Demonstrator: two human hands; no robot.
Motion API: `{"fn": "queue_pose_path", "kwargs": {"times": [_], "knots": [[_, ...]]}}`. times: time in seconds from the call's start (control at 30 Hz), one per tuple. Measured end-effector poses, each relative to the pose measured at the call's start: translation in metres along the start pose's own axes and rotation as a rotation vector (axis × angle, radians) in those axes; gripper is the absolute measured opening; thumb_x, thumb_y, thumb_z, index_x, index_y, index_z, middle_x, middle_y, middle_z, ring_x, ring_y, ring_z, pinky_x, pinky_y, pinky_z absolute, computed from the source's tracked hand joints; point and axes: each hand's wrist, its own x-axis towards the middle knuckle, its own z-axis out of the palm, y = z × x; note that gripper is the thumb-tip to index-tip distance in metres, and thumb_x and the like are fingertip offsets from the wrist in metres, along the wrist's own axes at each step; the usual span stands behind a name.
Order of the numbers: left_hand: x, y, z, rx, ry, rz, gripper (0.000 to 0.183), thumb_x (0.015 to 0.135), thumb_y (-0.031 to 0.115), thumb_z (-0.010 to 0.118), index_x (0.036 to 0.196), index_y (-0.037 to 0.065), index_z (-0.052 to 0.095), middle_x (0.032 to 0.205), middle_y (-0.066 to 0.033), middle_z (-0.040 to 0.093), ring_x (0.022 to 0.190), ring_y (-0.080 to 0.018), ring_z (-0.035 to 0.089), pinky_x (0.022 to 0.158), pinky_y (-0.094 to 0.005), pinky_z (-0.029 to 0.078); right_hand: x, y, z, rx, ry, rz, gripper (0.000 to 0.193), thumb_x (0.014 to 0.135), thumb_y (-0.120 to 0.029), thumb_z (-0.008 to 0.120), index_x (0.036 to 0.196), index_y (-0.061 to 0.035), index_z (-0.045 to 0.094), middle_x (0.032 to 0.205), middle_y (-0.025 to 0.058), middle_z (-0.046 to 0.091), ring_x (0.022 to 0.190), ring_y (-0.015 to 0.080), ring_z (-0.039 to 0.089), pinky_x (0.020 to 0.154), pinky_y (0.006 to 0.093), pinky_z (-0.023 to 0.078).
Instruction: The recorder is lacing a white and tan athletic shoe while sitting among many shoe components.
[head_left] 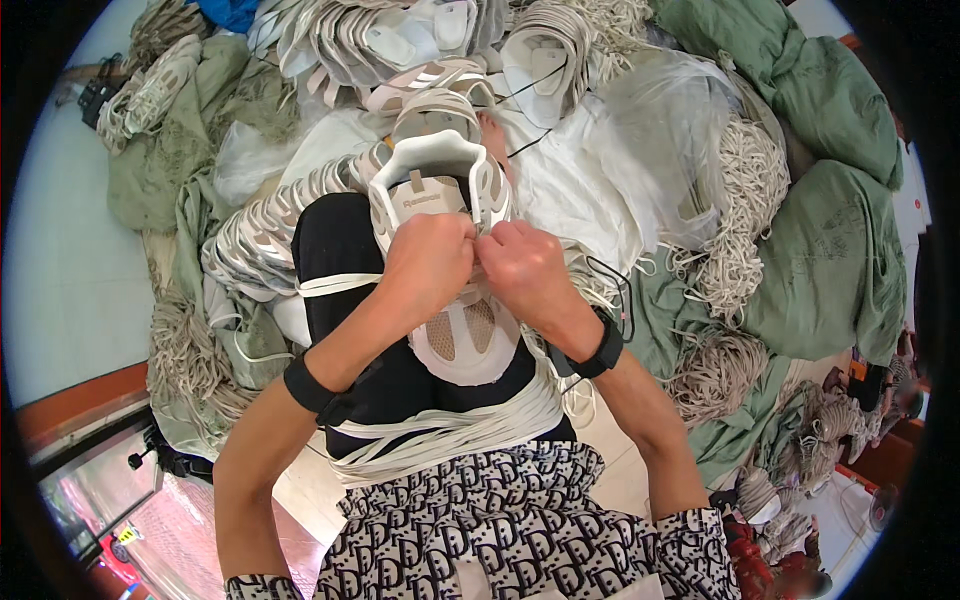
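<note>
A white and beige sneaker upper (465,345) rests across my thighs, its toe toward me and its padded collar standing open on the far side. My left hand (430,255) is closed over the lacing area, fingertips pinched together. Right beside it, my right hand (525,265) is closed too, its fingers meeting the left ones at the upper's right eyelet edge. What the fingertips grip is hidden. Long cream shoelaces (450,435) lie in a loose bunch over my lap. Another band of lace (340,284) wraps my left knee.
Beyond my knees stand nested stacks of similar uppers (390,40), with another row (260,245) to the left. Heaps of cream laces (745,200) lie at the right, near green cloth sacks (825,260). White cloth (560,190) and clear plastic (660,130) spread ahead. A thin black cord (625,300) loops near my right wrist.
</note>
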Motion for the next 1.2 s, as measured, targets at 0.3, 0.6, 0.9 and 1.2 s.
{"fn": "queue_pose_path", "kwargs": {"times": [0.3, 0.6, 0.9, 1.2], "knots": [[0.021, -0.009, -0.001, 0.125, -0.306, 0.087, 0.012, 0.069, 0.008, 0.054, 0.072, 0.002, 0.064, 0.071, -0.0197, 0.060, 0.071, -0.0359, 0.059, 0.065, -0.0428, 0.046, -0.008, 0.010, 0.003, 0.524, -0.034, 0.211, 0.023, 0.064, -0.002, 0.064, 0.086, -0.0025, 0.056, 0.074, 0.0115, 0.059, 0.064, 0.0258, 0.060, 0.053, 0.0339, 0.046], [-0.019, -0.022, -0.044, 0.138, -0.139, 0.278, 0.012, 0.073, 0.010, 0.056, 0.077, 0.001, 0.062, 0.063, -0.0141, 0.060, 0.056, -0.0273, 0.059, 0.049, -0.0372, 0.045, 0.012, 0.016, -0.006, 0.485, -0.193, 0.124, 0.042, 0.063, -0.012, 0.068, 0.102, -0.0066, 0.058, 0.075, 0.0098, 0.058, 0.072, 0.0268, 0.057, 0.065, 0.0356, 0.045], [-0.087, 0.009, -0.109, -1.188, -0.009, -0.424, 0.012, 0.084, 0.011, 0.054, 0.088, 0.000, 0.056, 0.061, -0.0015, 0.052, 0.038, -0.0073, 0.042, 0.035, -0.0199, 0.032, 0.011, -0.014, -0.023, 0.296, 0.097, -0.160, 0.029, 0.061, -0.017, 0.069, 0.088, -0.0087, 0.064, 0.069, 0.0061, 0.055, 0.067, 0.0230, 0.054, 0.062, 0.0327, 0.043], [-0.064, -0.053, -0.123, -1.571, 0.317, -0.169, 0.015, 0.086, 0.009, 0.051, 0.095, -0.003, 0.056, 0.091, -0.0120, 0.063, 0.079, -0.0175, 0.062, 0.060, -0.0237, 0.049, 0.023, 0.041, -0.026, 1.047, 0.065, 0.426, 0.022, 0.080, -0.008, 0.050, 0.060, -0.0010, 0.056, 0.064, 0.0025, 0.053, 0.051, 0.0070, 0.044, 0.043, 0.0201, 0.032]]}}
